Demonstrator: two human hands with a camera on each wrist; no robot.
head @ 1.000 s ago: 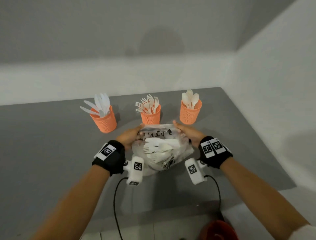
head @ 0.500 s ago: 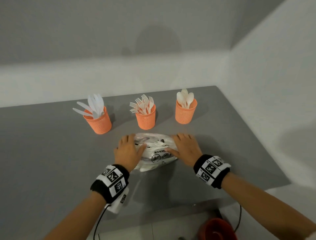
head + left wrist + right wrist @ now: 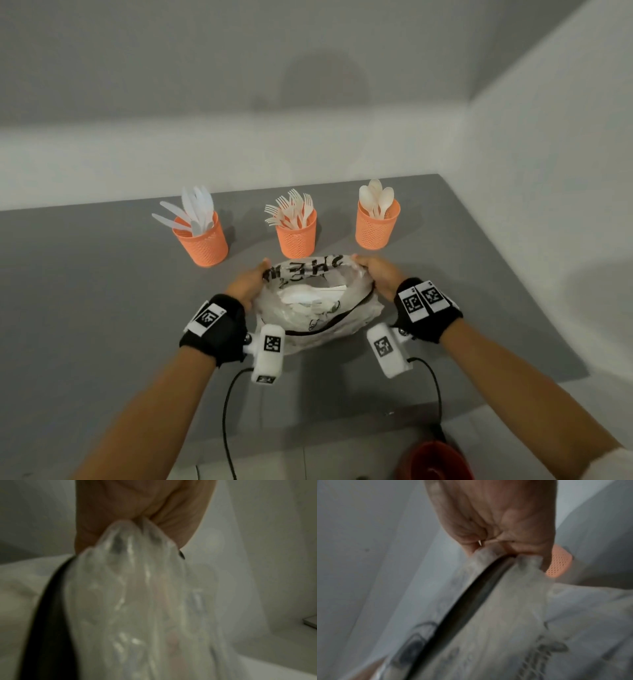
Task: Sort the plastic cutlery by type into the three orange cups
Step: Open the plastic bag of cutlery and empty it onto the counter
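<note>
Three orange mesh cups stand in a row on the grey table [image 3: 85, 291]: the left cup [image 3: 202, 243] holds white knives, the middle cup [image 3: 296, 238] holds forks, the right cup [image 3: 376, 226] holds spoons. In front of them a clear plastic bag [image 3: 315, 308] with black lettering holds white cutlery. My left hand [image 3: 248, 282] grips the bag's left rim and my right hand [image 3: 375, 275] grips its right rim, holding the mouth wide. In the left wrist view the left hand [image 3: 137, 511] pinches bunched bag plastic [image 3: 137, 588]. In the right wrist view the right hand [image 3: 498, 524] clutches the bag [image 3: 505, 622], with an orange cup [image 3: 559, 563] behind it.
Grey walls meet behind and to the right of the table. Its right edge [image 3: 534, 291] runs close beside my right arm. A red round object [image 3: 435, 462] sits on the floor below the front edge. Black cables [image 3: 227, 404] hang from the wrist cameras.
Half a second ago both hands lay flat on the bag, pressing it on the table. Now they have turned over, gripping its rim and spreading its mouth.
</note>
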